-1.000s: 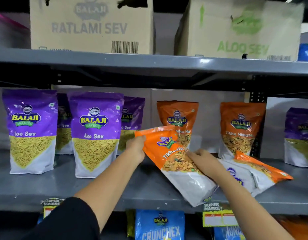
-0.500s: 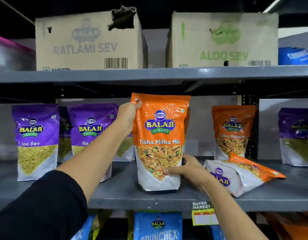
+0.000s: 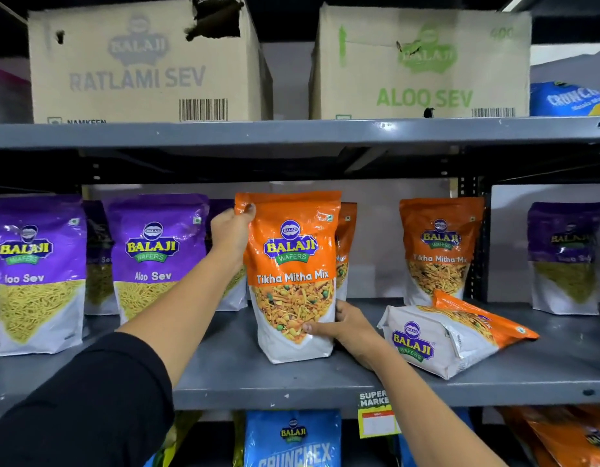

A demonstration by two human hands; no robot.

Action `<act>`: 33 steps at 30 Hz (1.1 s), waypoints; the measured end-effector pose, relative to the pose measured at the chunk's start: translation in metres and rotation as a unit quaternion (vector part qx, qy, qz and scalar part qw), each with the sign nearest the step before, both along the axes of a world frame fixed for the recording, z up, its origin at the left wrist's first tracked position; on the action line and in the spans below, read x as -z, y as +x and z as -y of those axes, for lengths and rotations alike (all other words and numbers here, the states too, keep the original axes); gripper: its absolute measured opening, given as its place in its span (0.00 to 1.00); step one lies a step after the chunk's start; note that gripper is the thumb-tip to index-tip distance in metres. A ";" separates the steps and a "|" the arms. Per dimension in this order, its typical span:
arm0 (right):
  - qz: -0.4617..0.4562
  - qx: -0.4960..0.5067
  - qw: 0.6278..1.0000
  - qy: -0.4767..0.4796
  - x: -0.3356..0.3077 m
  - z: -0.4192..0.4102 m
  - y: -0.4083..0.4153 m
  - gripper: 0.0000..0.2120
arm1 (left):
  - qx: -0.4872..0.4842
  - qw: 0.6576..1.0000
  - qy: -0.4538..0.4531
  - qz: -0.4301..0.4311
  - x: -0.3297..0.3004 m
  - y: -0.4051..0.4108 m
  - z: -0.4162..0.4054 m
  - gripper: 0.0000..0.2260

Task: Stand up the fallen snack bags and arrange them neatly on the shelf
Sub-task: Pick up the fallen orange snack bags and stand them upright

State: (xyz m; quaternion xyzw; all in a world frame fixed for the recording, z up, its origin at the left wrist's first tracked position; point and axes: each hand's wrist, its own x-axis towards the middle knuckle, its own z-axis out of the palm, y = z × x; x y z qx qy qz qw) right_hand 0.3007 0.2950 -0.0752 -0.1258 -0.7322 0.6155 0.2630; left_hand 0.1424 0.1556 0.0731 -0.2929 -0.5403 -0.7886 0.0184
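Note:
An orange Tikha Mitha Mix bag [image 3: 291,264] stands upright on the grey middle shelf [image 3: 359,385]. My left hand [image 3: 231,232] pinches its top left corner. My right hand [image 3: 345,326] grips its lower right edge. To the right, a fallen orange bag [image 3: 456,335] lies on its side, bottom toward me. Another orange bag [image 3: 346,244] stands behind the held one, mostly hidden. A further orange bag [image 3: 440,251] stands upright at the back right.
Purple Aloo Sev bags [image 3: 157,251] stand in rows on the left, and one purple bag [image 3: 566,257] stands far right. Cardboard boxes [image 3: 143,62] sit on the upper shelf. A blue Crunchex bag [image 3: 291,439] and a price tag [image 3: 376,416] are below.
The orange bag went from tilted and lifted in both hands to upright on the shelf. My hands stay on its top corner and lower edge.

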 end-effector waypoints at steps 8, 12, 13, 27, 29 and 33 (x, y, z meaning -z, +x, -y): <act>-0.145 0.309 0.929 0.144 -0.028 0.023 0.076 0.25 | -0.112 0.910 0.129 -0.378 0.028 0.102 -0.037 0.07; -0.243 0.476 0.841 0.080 -0.035 -0.005 0.136 0.12 | 0.134 0.941 -0.164 -0.265 0.043 0.145 -0.115 0.02; -0.212 0.491 0.844 0.045 -0.030 -0.020 0.145 0.13 | 0.146 0.927 -0.250 -0.239 0.046 0.148 -0.133 0.01; -0.241 0.371 0.798 -0.410 -0.001 -0.079 0.168 0.07 | 0.176 0.751 -0.595 -0.225 0.082 0.169 -0.178 0.12; -0.271 0.338 0.802 -0.411 -0.004 -0.084 0.173 0.08 | 0.167 0.841 -0.498 -0.127 0.085 0.175 -0.175 0.13; -0.281 0.339 0.809 -0.390 -0.026 -0.085 0.178 0.01 | 0.130 0.957 -0.258 -0.007 0.090 0.178 -0.174 0.18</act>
